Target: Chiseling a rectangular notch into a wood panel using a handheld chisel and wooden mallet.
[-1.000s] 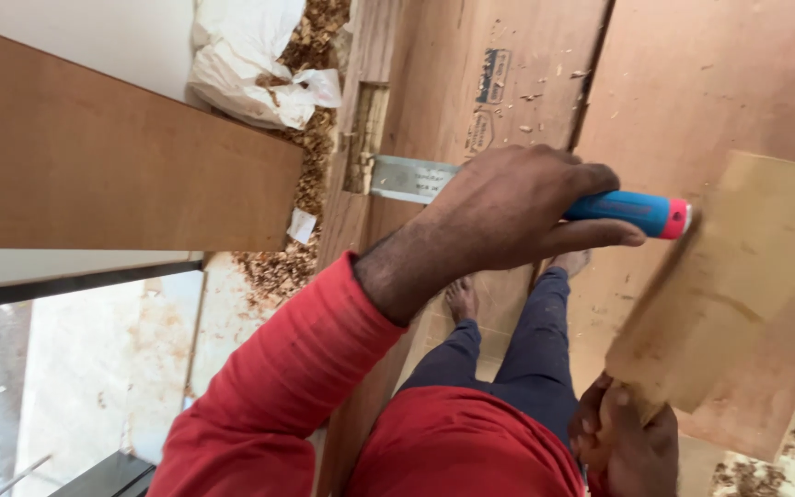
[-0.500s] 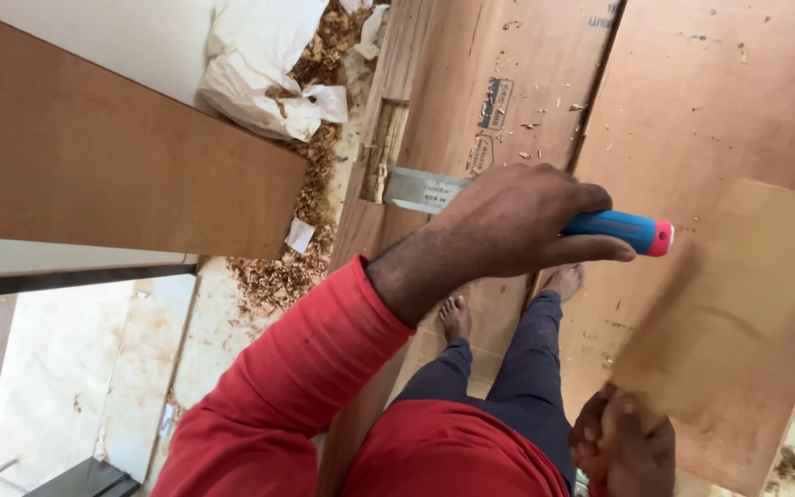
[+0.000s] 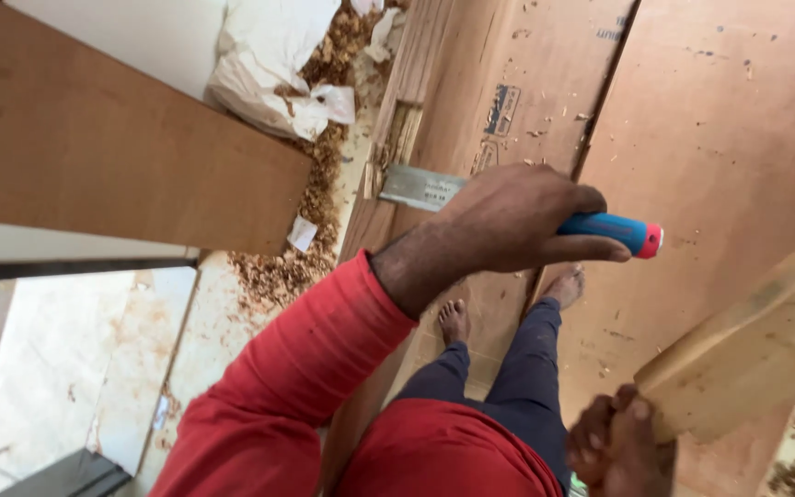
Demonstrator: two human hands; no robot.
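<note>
Head view. The left hand [image 3: 517, 225] is closed in a full grip around a chisel [image 3: 508, 207]: the blue handle with its red end cap juts out past the thumb, and the flat steel blade reaches to the edge of a plywood sheet [image 3: 499, 83], its tip at a rectangular recess cut there. The red sleeve [image 3: 296, 377] runs back toward the camera. The right hand [image 3: 618, 446], low in frame, is clenched on the lower end of a wooden block [image 3: 756, 350], which rises tilted toward the right edge. Wood shavings [image 3: 315, 212] lie heaped beside the sheet, next to a crumpled white sack [image 3: 269, 64]. A brown laminated board [image 3: 112, 156] crosses upper left. Bare feet [image 3: 508, 308] stand on the plywood.
</note>
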